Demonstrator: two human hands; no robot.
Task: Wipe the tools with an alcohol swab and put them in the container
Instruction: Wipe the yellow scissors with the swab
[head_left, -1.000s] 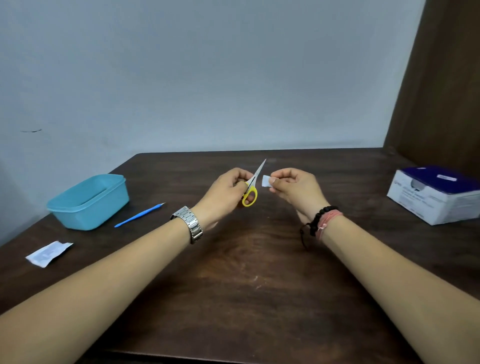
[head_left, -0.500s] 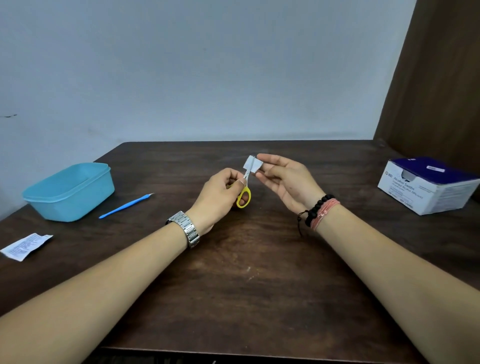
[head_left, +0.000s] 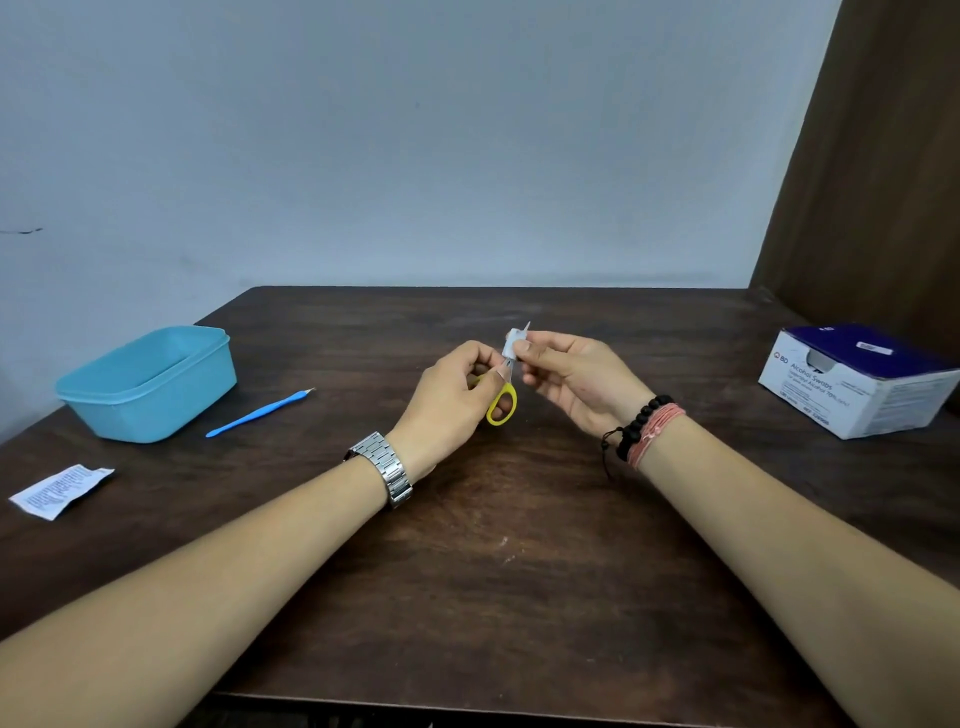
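Head view shows the blue container (head_left: 148, 382) at the table's left, its visible inside bare, a blue tool (head_left: 260, 413) lying just beside it, unwiped by the look of it. At centre the left hand (head_left: 449, 402) grips the yellow-handled scissors (head_left: 501, 397), blades up, while the right hand (head_left: 576, 382) pinches the swab (head_left: 511, 347) round the blades near the tip. Wiping well probably means folding the swab over both faces and keeping fingertips off the edge. Far right, the swab box (head_left: 857, 382) sits with its slot open
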